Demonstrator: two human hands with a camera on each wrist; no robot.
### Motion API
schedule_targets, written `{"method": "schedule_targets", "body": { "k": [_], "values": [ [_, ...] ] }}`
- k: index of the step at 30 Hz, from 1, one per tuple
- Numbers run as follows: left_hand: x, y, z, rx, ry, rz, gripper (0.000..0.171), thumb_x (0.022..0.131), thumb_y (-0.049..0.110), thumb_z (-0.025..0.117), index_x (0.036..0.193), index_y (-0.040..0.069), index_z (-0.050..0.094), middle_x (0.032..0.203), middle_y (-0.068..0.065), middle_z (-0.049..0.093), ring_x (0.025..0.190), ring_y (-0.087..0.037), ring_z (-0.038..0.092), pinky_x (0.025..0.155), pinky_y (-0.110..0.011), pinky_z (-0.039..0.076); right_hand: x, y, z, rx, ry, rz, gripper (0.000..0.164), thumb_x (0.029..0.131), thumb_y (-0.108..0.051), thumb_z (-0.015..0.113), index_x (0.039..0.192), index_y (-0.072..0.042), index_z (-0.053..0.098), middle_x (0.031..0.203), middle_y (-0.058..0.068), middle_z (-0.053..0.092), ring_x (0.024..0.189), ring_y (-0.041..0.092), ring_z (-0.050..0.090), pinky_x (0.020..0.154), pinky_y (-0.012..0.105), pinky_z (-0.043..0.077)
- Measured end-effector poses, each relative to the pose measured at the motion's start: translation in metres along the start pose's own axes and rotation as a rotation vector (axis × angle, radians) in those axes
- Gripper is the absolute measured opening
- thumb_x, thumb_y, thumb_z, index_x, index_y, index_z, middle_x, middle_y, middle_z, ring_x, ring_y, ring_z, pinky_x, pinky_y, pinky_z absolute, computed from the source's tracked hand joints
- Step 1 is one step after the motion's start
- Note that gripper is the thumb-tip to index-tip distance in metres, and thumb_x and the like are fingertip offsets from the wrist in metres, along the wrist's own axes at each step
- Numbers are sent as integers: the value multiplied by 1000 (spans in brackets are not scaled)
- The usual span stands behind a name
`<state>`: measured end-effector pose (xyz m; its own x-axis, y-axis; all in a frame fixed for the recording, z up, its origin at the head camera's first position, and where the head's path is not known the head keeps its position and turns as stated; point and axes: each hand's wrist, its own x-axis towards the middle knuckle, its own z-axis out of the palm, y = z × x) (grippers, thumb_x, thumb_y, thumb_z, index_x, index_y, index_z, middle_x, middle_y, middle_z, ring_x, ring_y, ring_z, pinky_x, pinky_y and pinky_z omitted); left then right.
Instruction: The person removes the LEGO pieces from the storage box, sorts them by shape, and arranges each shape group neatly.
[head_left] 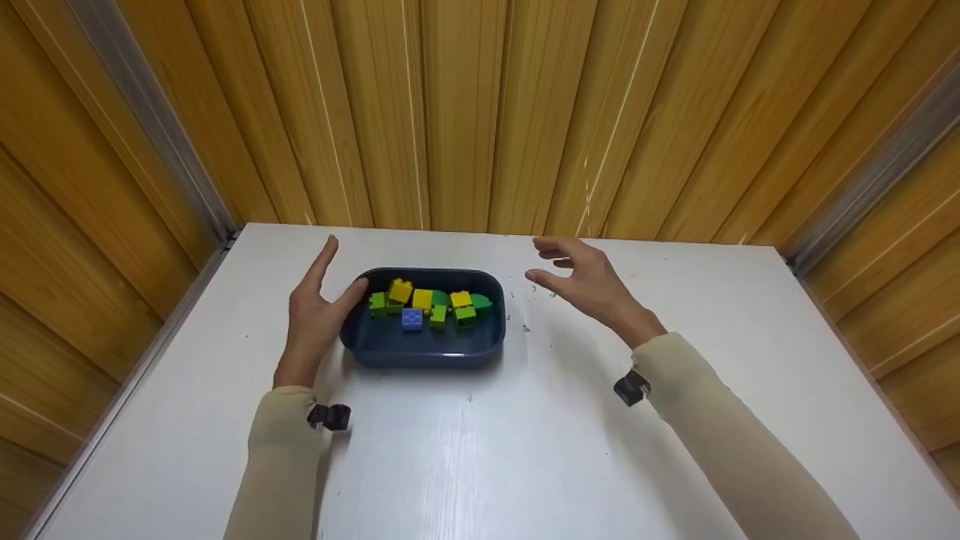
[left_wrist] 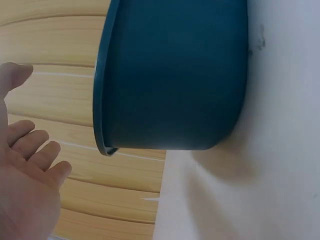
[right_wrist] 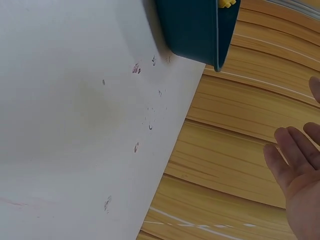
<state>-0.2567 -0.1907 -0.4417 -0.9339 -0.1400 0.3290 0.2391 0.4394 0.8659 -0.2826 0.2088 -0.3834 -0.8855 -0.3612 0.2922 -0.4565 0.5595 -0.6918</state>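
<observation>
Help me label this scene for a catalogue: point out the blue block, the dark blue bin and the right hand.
Blue block [head_left: 412,319], head view: its visible face.
Dark blue bin [head_left: 426,360], head view: its near wall.
Right hand [head_left: 589,284], head view: the middle of the hand.

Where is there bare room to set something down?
The table is bare in front of the tray, between the sleeves, and from the right sleeve to the table's right edge. Crowded: the tray, where bricks bunch toward the back, and its left end, by the left hand.
</observation>
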Motion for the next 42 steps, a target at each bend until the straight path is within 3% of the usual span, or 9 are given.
{"method": "schedule_targets", "body": {
  "k": [3, 10, 19, 27, 35, 42],
  "values": [
    [-3, -5, -2, -35, 8, -25, 75, 102, 22, 74, 167, 14, 37, 171, 0, 34, 159, -20, 25, 130, -44, 19, 2, -2, 4, 15, -12, 3, 55, 99, -27, 80, 146, -6, 61, 139, 12, 66, 129, 32, 63, 111, 44, 51],
    [-8, -13, -4, -109, 11, -17, 69, 103, 14, 72, 164, 10, 40, 169, -4, 37, 159, -21, 27, 129, -37, 22, 6, -4, 13, 37, -45, 2, 49, 100, -25, 79, 143, -8, 64, 136, 9, 68, 126, 28, 65, 111, 46, 51],
    [-15, -16, -6, -102, -3, -46, 67, 104, 13, 69, 165, 12, 41, 169, -6, 37, 158, -23, 28, 129, -39, 22, 10, -10, 24, 63, -82, 28, 42, 100, -26, 79, 137, -8, 68, 134, 7, 69, 124, 28, 66, 108, 40, 53],
    [-19, -28, 1, -116, -17, -94, 65, 105, 13, 68, 164, 15, 41, 169, -2, 38, 157, -18, 30, 128, -35, 24, 11, -10, 36, 85, -109, 18, 34, 101, -13, 75, 134, -6, 70, 132, 10, 70, 122, 29, 67, 109, 47, 53],
    [-19, -40, 6, -162, -37, -75, 60, 107, 11, 64, 163, 9, 43, 167, -5, 40, 156, -21, 33, 128, -35, 25, 14, -9, 44, 97, -189, 88, 37, 103, -13, 73, 138, -5, 67, 137, 16, 67, 125, 28, 65, 107, 43, 55],
    [-20, -43, 8, -179, -60, -63, 54, 107, 8, 63, 159, 2, 47, 163, -12, 46, 153, -27, 39, 127, -35, 28, 22, -7, 52, 110, -223, 100, 37, 103, -15, 73, 138, -4, 67, 135, 14, 69, 123, 27, 66, 105, 41, 56]
  ]
}}
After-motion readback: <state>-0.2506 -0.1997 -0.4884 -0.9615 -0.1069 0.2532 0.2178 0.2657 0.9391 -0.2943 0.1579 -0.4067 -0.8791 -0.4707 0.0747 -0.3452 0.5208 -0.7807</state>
